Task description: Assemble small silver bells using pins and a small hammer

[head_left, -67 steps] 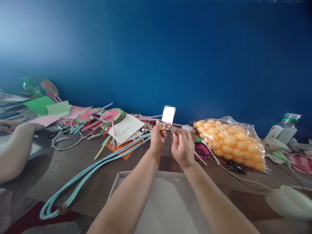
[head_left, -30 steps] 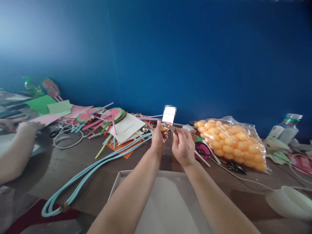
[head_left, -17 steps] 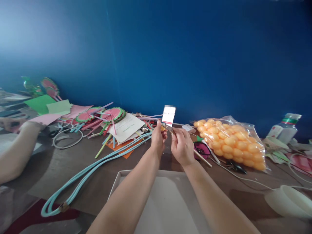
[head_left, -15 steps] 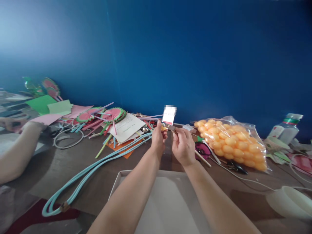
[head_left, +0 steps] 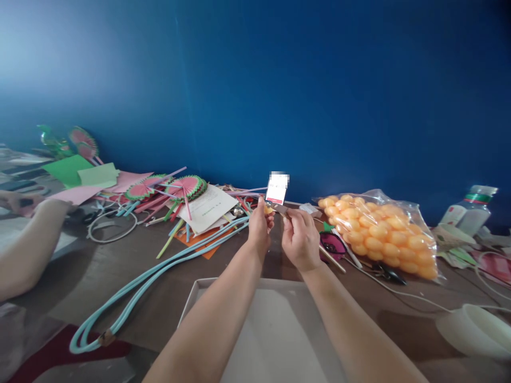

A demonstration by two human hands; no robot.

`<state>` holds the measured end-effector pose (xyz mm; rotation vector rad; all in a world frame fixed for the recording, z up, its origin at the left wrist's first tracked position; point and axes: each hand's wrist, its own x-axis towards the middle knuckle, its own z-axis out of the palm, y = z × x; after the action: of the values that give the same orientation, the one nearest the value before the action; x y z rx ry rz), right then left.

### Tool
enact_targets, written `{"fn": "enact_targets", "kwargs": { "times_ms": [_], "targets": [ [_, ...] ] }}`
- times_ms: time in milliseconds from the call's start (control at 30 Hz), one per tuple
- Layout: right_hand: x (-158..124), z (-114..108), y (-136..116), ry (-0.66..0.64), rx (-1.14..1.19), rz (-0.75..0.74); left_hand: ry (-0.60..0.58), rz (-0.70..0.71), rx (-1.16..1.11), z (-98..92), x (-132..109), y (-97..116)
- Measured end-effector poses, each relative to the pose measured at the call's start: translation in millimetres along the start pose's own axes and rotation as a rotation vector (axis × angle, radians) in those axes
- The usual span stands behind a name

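Note:
My left hand [head_left: 260, 224] is closed on a small yellow-orange piece [head_left: 268, 209], held between thumb and fingers. Close beside it on the right, my right hand [head_left: 300, 234] is closed round a flat brownish tool [head_left: 281, 209], whose tip reaches the yellow-orange piece. Just beyond both hands stands a phone [head_left: 275, 190] with a lit white screen. Below my forearms lies a shallow whitish tray [head_left: 279, 324]. The right palm hides most of the tool's rear part.
A clear bag of orange balls [head_left: 377, 231] lies at right, near a white bowl [head_left: 475, 330]. Light-blue tubes [head_left: 139, 282] curve across the left, before paper fans [head_left: 186, 189] and straws. Another person's arm [head_left: 32, 250] rests at far left.
My hands have hardly moved. The other person's arm at far left has shifted slightly.

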<state>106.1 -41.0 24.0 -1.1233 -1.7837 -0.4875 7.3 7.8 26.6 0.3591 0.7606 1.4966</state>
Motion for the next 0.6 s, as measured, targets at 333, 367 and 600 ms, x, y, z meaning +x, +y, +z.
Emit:
{"fn": "enact_targets", "kwargs": {
  "times_ms": [333, 367, 600],
  "targets": [
    [0.9, 0.4, 0.7, 0.014, -0.005, 0.003, -0.002, -0.005, 0.022, 0.4, -0.1, -0.2],
    [0.8, 0.5, 0.6, -0.005, -0.003, 0.000, 0.002, -0.009, 0.019, 0.2, 0.0, -0.3],
    [0.5, 3.0, 1.6, 0.073, 0.010, 0.005, 0.004, -0.015, 0.040, -1.7, 3.5, -2.0]
  ]
}}
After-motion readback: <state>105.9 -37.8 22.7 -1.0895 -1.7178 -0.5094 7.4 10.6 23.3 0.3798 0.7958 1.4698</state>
